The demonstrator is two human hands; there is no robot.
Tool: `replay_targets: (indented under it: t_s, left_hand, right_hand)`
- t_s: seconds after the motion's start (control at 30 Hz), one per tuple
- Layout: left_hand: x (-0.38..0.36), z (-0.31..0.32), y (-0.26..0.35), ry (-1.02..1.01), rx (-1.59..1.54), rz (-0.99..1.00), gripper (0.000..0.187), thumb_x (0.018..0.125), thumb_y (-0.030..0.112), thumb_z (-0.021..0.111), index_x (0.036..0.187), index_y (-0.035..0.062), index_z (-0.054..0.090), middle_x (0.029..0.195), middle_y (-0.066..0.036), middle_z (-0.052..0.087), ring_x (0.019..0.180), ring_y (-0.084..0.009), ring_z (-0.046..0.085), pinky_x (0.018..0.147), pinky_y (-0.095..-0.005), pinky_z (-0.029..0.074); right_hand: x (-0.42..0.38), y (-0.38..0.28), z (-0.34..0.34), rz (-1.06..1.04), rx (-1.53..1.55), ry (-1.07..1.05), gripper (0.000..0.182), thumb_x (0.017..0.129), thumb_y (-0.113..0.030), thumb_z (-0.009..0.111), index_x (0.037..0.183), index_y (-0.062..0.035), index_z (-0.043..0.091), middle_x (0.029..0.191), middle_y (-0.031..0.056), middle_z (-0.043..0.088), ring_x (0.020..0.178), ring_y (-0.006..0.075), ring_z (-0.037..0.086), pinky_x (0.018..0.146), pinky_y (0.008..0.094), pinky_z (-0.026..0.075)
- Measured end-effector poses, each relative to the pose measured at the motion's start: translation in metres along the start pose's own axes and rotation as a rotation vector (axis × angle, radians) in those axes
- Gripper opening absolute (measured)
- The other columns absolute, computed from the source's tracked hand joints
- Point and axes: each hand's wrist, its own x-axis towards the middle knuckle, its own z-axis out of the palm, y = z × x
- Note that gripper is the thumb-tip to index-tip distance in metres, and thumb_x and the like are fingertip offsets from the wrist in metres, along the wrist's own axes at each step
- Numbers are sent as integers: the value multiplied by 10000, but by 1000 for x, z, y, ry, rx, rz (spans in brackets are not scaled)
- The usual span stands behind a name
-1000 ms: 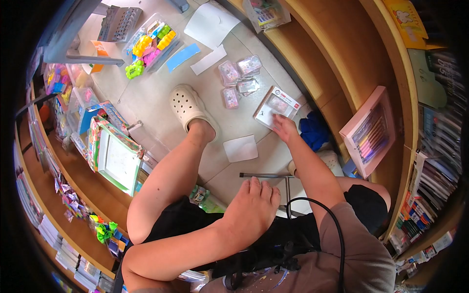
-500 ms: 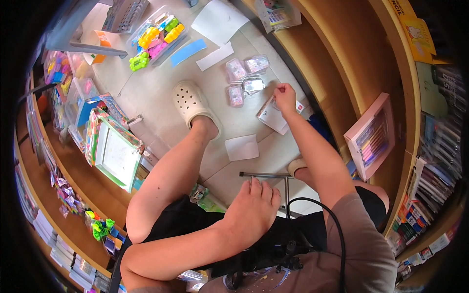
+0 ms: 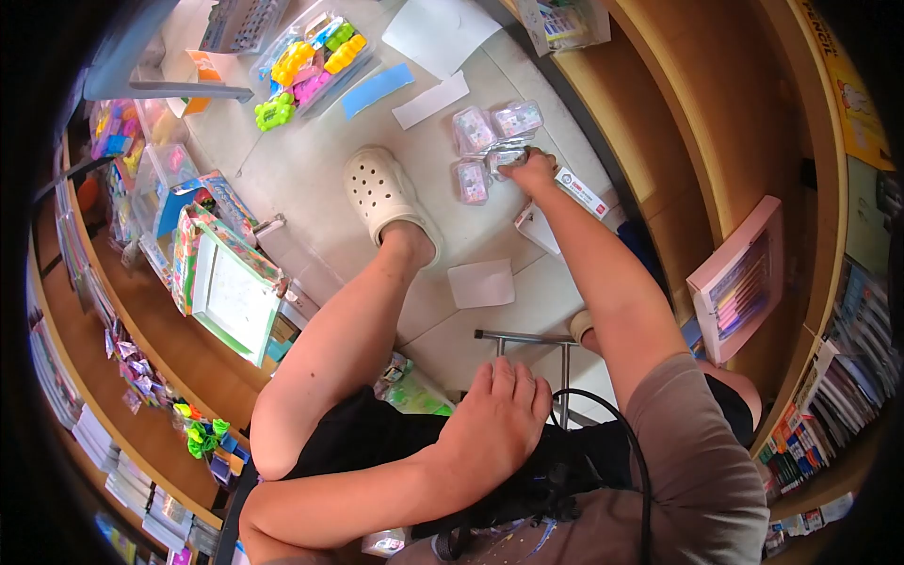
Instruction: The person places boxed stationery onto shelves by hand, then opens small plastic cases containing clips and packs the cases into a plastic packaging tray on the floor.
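Note:
My right hand [image 3: 530, 169] reaches down to the floor, its fingers closed on the edge of a small clear plastic pack [image 3: 506, 157]. Part of that pack is hidden by the fingers. Around it lie similar clear packs with pale pink and white contents, including one pack [image 3: 472, 130], another [image 3: 517, 119] and a third [image 3: 471, 181]. Below my right wrist is a white box [image 3: 539, 229] with a printed label, partly covered by my forearm. My left hand [image 3: 497, 414] rests over my lap, palm down with fingers stretched out, holding nothing.
Wooden shelves [image 3: 650, 104] rise on the right, with a pink framed box [image 3: 739, 278] of pencil-like sticks leaning there. A tub of bright toys [image 3: 315, 61], a blue strip [image 3: 378, 90] and white sheets [image 3: 441, 36] lie on the floor. A metal stool leg [image 3: 523, 337] stands near my knees.
My right hand has moved from above the white box to the clear packs and now grips one. The view has shifted slightly. My left hand stays over my lap.

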Motion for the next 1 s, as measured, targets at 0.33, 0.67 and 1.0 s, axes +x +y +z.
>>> replay_targets:
  t_s: [0.33,0.67,1.0]
  left_hand:
    - [9,1,7,-57,-25,9,422,816,128,493,1188,-71,475,1175,-260,516,1096,-422,501,962,-465,393]
    - [13,5,18,-109,55,51,465,847,220,544,1211,-57,460,1197,-262,506,1112,-423,484,978,-464,367]
    - [12,10,18,-137,38,30,476,843,219,552,1219,-58,463,1206,-257,510,1129,-420,480,985,-457,363]
  right_hand:
    - [-36,2,-1,-56,276,253,665,606,-189,825,1093,8,417,1071,194,542,985,344,561,826,403,472]
    - [-108,96,28,-220,777,374,550,696,-175,798,1041,-36,393,932,75,538,782,159,558,593,276,482]
    - [-105,139,1,365,941,181,534,722,-192,796,1081,-44,429,939,51,562,758,126,551,569,243,470]
